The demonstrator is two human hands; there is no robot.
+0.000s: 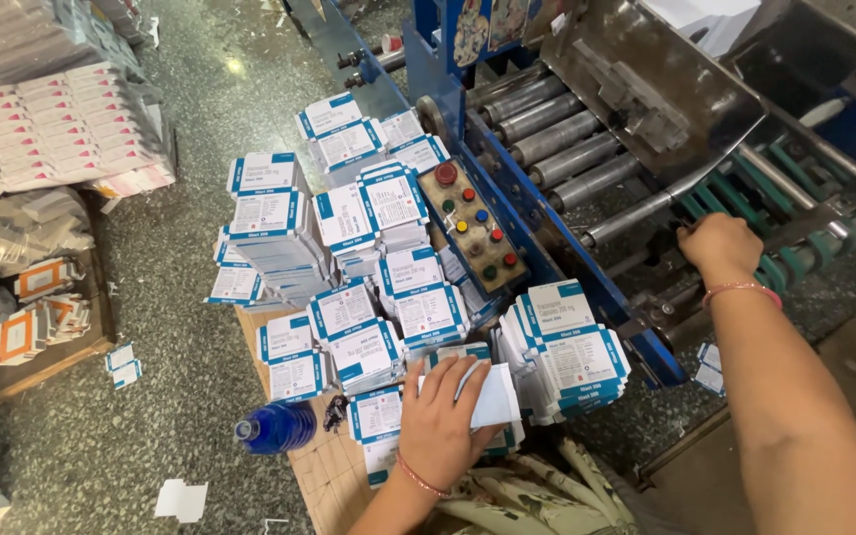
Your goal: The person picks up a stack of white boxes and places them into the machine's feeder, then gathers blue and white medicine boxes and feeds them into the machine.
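— Two hands busy?
— Yes. Left hand point(440, 411), fingers spread, lies flat on a stack of flat cartons point(482, 401) at the wooden board's point(324, 471) near edge.
— And further off?
— Right hand point(720, 246), arm stretched out, curls closed on the machine's green belts point(795, 198); speckled floor point(151, 327) beyond.

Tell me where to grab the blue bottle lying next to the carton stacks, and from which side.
Grip the blue bottle around its body, coming down from above. It lies on its side at the board's edge, neck pointing left, with open floor on that side. The left hand resting on the flat cartons is the nearer one.
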